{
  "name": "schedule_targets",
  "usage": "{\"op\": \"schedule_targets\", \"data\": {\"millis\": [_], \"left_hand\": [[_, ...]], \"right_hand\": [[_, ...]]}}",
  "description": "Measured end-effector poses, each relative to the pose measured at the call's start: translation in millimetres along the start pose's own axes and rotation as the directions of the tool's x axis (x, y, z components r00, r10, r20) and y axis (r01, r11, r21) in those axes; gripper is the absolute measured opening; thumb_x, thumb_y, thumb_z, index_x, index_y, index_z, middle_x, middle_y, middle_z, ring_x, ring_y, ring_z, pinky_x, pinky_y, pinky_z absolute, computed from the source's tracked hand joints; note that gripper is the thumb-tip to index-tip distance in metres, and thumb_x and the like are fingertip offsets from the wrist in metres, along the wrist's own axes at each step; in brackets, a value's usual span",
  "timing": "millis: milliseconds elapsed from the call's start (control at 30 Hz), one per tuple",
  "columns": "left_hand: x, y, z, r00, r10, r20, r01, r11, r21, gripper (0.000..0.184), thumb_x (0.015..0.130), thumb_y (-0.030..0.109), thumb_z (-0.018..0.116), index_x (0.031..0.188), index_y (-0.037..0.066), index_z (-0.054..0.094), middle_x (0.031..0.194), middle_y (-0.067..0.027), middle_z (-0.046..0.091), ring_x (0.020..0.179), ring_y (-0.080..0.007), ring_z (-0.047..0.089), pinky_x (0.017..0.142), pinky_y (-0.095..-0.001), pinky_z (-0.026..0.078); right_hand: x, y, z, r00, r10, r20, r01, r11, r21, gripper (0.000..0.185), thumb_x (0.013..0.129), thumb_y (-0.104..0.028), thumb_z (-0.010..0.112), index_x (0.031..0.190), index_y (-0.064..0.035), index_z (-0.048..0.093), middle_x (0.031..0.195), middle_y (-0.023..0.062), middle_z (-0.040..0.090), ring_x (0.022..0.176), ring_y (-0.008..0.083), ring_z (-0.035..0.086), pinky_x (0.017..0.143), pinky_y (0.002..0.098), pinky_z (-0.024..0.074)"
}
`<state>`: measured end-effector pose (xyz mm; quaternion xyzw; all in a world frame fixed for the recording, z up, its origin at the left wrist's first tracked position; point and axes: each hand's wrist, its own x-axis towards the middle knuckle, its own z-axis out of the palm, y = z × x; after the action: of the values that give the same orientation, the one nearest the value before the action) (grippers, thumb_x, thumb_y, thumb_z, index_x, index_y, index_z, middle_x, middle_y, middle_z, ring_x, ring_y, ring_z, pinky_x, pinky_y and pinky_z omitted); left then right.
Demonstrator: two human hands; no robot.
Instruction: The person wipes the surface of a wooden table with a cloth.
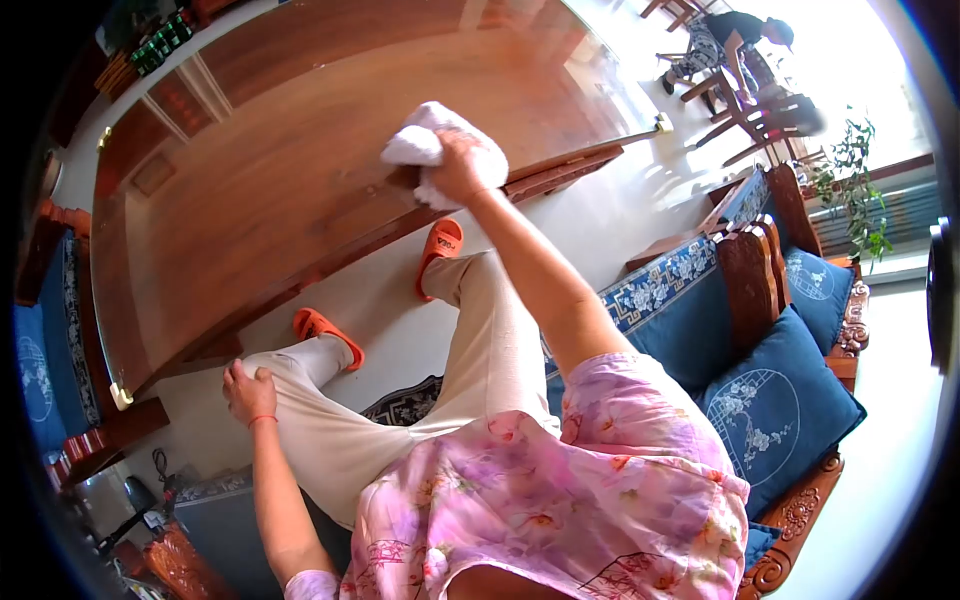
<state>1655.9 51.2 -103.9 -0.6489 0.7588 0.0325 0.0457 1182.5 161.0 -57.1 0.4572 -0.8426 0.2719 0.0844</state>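
My right hand (460,172) grips a bunched white cloth (478,130) at the near edge of a wooden table (280,150) with a glossy, glass-like top. The cloth bulges out around my fingers, and its underside is hidden. My left hand (250,393) rests on my bent knee, over the light trousers (330,425). Its fingers lie a little curved over the fabric, and it holds nothing.
Blue cushions (775,410) lie on the carved wooden seat to my right. Clear corner guards (121,396) cap the tabletop. Green cans (160,45) stand beyond its far left side. Another person (735,45) bends near wooden chairs (735,115) at the upper right.
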Motion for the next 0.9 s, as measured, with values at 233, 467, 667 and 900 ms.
{"op": "schedule_targets", "data": {"millis": [233,467,667,900], "left_hand": [[-3,-6,1,1.000,0.017,-0.014,-0.017,1.000,-0.014,0.051,0.077,0.033,0.052,0.124,0.013,0.050,0.135,-0.0122,0.043,0.120,-0.0339,0.043,0.095,-0.0476,0.042],[-22,-35,-2,0.984,0.029,-0.176,-0.039,0.998,-0.054,0.054,0.076,0.031,0.055,0.126,0.010,0.047,0.135,-0.0170,0.042,0.120,-0.0375,0.042,0.100,-0.0440,0.038],[-72,-81,-15,0.934,-0.091,-0.346,0.033,0.985,-0.171,0.054,0.075,0.030,0.058,0.123,0.006,0.049,0.132,-0.0225,0.044,0.120,-0.0392,0.041,0.101,-0.0452,0.036],[-72,-149,18,0.932,-0.279,-0.233,0.079,0.780,-0.620,0.042,0.088,0.031,0.053,0.120,0.005,0.052,0.121,-0.0173,0.055,0.109,-0.0330,0.053,0.093,-0.0394,0.042]], "right_hand": [[4,140,-49,0.919,0.394,-0.037,-0.395,0.908,-0.142,0.030,0.071,-0.021,0.062,0.097,-0.0054,0.063,0.096,0.0171,0.065,0.096,0.0353,0.060,0.084,0.0443,0.0462],[13,221,-97,0.832,0.544,-0.111,-0.551,0.785,-0.284,0.045,0.070,-0.033,0.057,0.107,-0.0071,0.061,0.102,0.0207,0.064,0.097,0.0378,0.061,0.083,0.0441,0.0476],[15,263,-73,0.894,0.448,-0.024,-0.429,0.840,-0.333,0.045,0.076,-0.042,0.056,0.104,-0.0079,0.064,0.098,0.0229,0.064,0.094,0.0406,0.060,0.083,0.0466,0.0468],[6,118,-24,0.953,0.303,-0.006,-0.288,0.899,-0.330,0.041,0.075,-0.034,0.059,0.104,-0.0048,0.063,0.098,0.0229,0.064,0.093,0.0412,0.060,0.082,0.0480,0.0465]]}}
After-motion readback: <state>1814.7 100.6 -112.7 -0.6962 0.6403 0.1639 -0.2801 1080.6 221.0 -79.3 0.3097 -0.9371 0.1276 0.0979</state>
